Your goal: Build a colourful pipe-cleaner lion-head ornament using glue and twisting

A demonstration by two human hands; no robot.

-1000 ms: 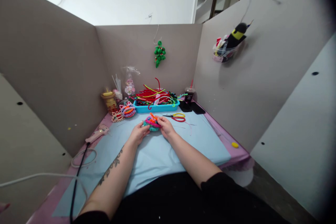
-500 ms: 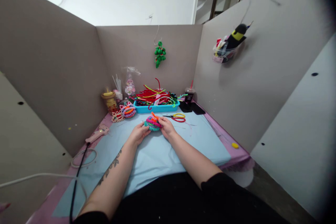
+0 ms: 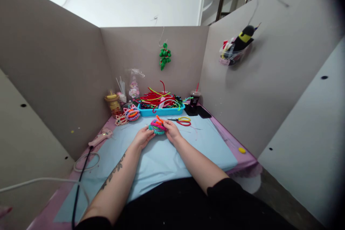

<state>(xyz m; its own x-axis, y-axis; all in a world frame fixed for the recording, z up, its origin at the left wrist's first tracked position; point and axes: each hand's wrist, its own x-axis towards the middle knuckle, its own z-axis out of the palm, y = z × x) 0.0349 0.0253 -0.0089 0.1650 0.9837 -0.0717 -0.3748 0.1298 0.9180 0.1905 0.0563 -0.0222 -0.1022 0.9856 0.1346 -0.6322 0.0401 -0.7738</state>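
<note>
Between my two hands is a small pipe-cleaner figure [image 3: 157, 125] in pink, teal, orange and purple, held just above the blue table cover [image 3: 161, 154]. My left hand [image 3: 144, 136] pinches its left side. On its right side my right hand [image 3: 171, 129] grips it, close to an orange piece sticking up at the top. Scissors [image 3: 183, 120] with yellow and red handles lie behind my right hand. Two similar fuzzy figures, one purple and orange [image 3: 132, 113] and one cream and red [image 3: 121, 119], sit at the back left.
A blue tray [image 3: 161, 111] of pipe cleaners stands at the back. Beside it are dark phones [image 3: 203, 111] and a drink cup [image 3: 195, 97]. At the left lies a pink glue gun [image 3: 100, 137] with its cord; a yellow disc [image 3: 242, 150] is at the right edge. Grey panels enclose the table.
Both hands stay almost in place with the figure between them. The figure looks turned very slightly, and the whole view has shifted a little.
</note>
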